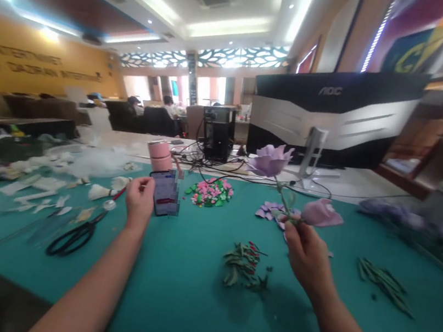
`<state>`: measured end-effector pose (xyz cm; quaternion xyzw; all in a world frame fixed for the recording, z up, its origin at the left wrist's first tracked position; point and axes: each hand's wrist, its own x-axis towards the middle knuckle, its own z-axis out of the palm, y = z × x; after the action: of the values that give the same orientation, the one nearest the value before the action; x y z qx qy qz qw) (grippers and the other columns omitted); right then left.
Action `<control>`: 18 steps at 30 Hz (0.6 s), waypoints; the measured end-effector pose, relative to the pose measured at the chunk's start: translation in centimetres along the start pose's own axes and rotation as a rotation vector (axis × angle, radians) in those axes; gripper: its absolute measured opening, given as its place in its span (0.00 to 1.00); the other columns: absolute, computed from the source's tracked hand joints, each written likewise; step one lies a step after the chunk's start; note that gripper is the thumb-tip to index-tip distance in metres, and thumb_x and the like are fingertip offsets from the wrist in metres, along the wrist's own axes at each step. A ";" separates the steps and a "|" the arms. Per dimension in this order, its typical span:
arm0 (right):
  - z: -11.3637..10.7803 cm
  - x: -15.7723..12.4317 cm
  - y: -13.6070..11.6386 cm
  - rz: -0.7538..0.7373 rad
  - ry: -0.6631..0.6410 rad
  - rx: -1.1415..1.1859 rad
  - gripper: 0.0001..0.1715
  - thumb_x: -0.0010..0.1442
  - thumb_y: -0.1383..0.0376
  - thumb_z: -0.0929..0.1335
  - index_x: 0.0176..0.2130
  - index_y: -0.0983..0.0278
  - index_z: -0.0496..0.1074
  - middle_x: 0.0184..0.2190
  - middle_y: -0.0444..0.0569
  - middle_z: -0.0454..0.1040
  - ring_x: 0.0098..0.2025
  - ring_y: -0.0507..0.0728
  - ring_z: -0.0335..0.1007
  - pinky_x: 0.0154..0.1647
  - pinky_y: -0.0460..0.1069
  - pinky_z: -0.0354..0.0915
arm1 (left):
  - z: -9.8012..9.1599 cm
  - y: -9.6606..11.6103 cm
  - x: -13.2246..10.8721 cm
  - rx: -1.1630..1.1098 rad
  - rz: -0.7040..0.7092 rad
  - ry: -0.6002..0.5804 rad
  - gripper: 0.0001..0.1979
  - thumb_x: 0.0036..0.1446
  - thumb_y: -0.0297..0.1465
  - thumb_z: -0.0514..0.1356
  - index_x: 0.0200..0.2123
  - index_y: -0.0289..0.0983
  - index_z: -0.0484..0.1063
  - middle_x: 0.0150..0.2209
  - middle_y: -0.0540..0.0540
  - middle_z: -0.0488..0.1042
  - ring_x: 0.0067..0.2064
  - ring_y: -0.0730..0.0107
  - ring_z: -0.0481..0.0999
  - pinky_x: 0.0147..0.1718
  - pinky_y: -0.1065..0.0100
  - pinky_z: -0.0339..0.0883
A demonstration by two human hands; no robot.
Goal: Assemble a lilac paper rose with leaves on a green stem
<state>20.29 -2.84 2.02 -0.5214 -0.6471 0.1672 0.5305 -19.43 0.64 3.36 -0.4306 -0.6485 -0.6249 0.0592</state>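
Observation:
My right hand (pixel 311 251) is closed around the green stem of a lilac artificial flower (pixel 271 160), which it holds up above the table. A second lilac bloom (pixel 322 213) shows just beyond that hand; whether it is on the same stem I cannot tell. My left hand (pixel 139 198) has its fingers curled and pinched at the left edge of a phone (pixel 163 193). The phone stands upright with a lit screen in front of a pink bottle (pixel 160 155). Below the flower lies a bunch of green leaves with red bits (pixel 242 263).
Black scissors (pixel 73 238) and white scraps (pixel 44 184) lie left on the green mat (pixel 177 298). Pink and green pieces (pixel 211 192) and lilac petals (pixel 271 211) are piled mid-table. Green stems (pixel 387 285) lie right. A monitor (pixel 332 116) and cables (pixel 221 169) stand behind.

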 end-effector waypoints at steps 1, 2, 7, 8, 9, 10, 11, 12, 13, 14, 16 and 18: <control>0.0 0.1 0.1 -0.007 -0.006 0.009 0.24 0.63 0.49 0.62 0.39 0.64 0.76 0.28 0.50 0.76 0.28 0.56 0.68 0.30 0.49 0.63 | 0.1 1.0 -1.2 0.012 0.077 -0.014 0.14 0.57 0.41 0.56 0.37 0.36 0.72 0.37 0.46 0.72 0.41 0.66 0.71 0.45 0.65 0.66; -0.1 0.3 0.2 -0.014 -0.009 0.015 0.24 0.63 0.49 0.62 0.39 0.64 0.76 0.28 0.50 0.76 0.28 0.56 0.68 0.31 0.49 0.63 | 0.2 2.1 -2.6 0.024 0.153 -0.077 0.14 0.57 0.41 0.57 0.35 0.37 0.73 0.36 0.46 0.72 0.41 0.65 0.71 0.44 0.65 0.66; -0.9 0.8 -0.5 -0.034 -0.002 -0.007 0.22 0.64 0.50 0.62 0.36 0.63 0.73 0.23 0.46 0.72 0.25 0.54 0.64 0.29 0.48 0.60 | 2.0 6.6 -9.1 -0.067 0.298 -0.448 0.13 0.60 0.41 0.56 0.31 0.38 0.72 0.37 0.46 0.74 0.41 0.65 0.73 0.42 0.66 0.66; -1.2 0.9 -0.7 -0.036 0.003 -0.013 0.21 0.64 0.50 0.61 0.35 0.63 0.73 0.22 0.45 0.71 0.25 0.54 0.63 0.28 0.48 0.59 | 2.3 7.0 -9.8 -0.076 0.292 -0.499 0.13 0.59 0.41 0.56 0.31 0.39 0.72 0.37 0.46 0.75 0.42 0.64 0.73 0.42 0.66 0.66; -1.6 1.1 -0.9 -0.042 0.007 -0.020 0.21 0.64 0.51 0.61 0.34 0.62 0.72 0.22 0.45 0.70 0.25 0.54 0.62 0.28 0.47 0.58 | 2.6 7.2 -10.3 -0.081 0.273 -0.535 0.14 0.59 0.42 0.56 0.31 0.39 0.73 0.37 0.47 0.75 0.42 0.64 0.74 0.41 0.66 0.67; -2.1 1.2 -1.1 -0.053 0.013 -0.030 0.20 0.65 0.51 0.61 0.33 0.62 0.70 0.22 0.44 0.69 0.25 0.53 0.62 0.28 0.47 0.58 | 2.8 7.2 -10.6 -0.080 0.243 -0.557 0.14 0.58 0.43 0.56 0.31 0.39 0.73 0.37 0.47 0.76 0.42 0.63 0.74 0.40 0.66 0.67; -2.6 1.4 -1.2 -0.066 0.018 -0.043 0.19 0.65 0.52 0.61 0.32 0.61 0.69 0.22 0.43 0.68 0.25 0.53 0.61 0.28 0.47 0.57 | 3.1 6.9 -10.8 -0.073 0.204 -0.566 0.15 0.57 0.45 0.57 0.32 0.40 0.74 0.37 0.47 0.76 0.42 0.63 0.74 0.39 0.66 0.67; -3.3 1.5 -1.1 -0.077 0.024 -0.059 0.18 0.65 0.53 0.61 0.31 0.61 0.69 0.22 0.43 0.68 0.25 0.53 0.61 0.28 0.46 0.57 | 3.3 6.6 -10.7 -0.061 0.163 -0.571 0.16 0.55 0.46 0.57 0.32 0.40 0.74 0.37 0.48 0.77 0.41 0.62 0.75 0.39 0.66 0.68; -4.0 1.6 -0.9 -0.084 0.032 -0.077 0.17 0.64 0.53 0.61 0.31 0.61 0.68 0.21 0.42 0.67 0.24 0.52 0.61 0.28 0.46 0.56 | 3.5 6.1 -10.6 -0.048 0.124 -0.577 0.17 0.53 0.47 0.58 0.32 0.40 0.75 0.36 0.48 0.77 0.41 0.61 0.75 0.38 0.66 0.68; -4.9 1.7 -0.6 -0.085 0.040 -0.103 0.16 0.64 0.54 0.61 0.32 0.60 0.68 0.21 0.41 0.67 0.24 0.52 0.61 0.27 0.46 0.56 | 3.7 5.7 -10.4 -0.029 0.087 -0.594 0.17 0.51 0.48 0.58 0.32 0.41 0.75 0.36 0.48 0.78 0.39 0.61 0.76 0.38 0.66 0.69; -6.7 1.8 0.5 -0.068 0.048 -0.187 0.15 0.64 0.55 0.61 0.33 0.60 0.68 0.21 0.41 0.67 0.24 0.52 0.61 0.27 0.46 0.55 | 3.9 4.8 -10.1 0.031 0.008 -0.619 0.18 0.48 0.49 0.59 0.32 0.41 0.76 0.34 0.49 0.78 0.36 0.60 0.76 0.36 0.65 0.70; -8.7 1.8 1.9 -0.041 0.048 -0.281 0.15 0.64 0.55 0.60 0.34 0.60 0.68 0.21 0.40 0.67 0.24 0.52 0.60 0.27 0.46 0.55 | 3.9 4.2 -9.8 0.086 -0.054 -0.641 0.19 0.47 0.50 0.59 0.32 0.42 0.76 0.34 0.49 0.79 0.34 0.60 0.76 0.34 0.65 0.70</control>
<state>28.94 -3.49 4.79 -0.5811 -0.6619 0.0515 0.4708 -8.82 -1.37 -0.34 -0.5852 -0.6712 -0.4308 -0.1465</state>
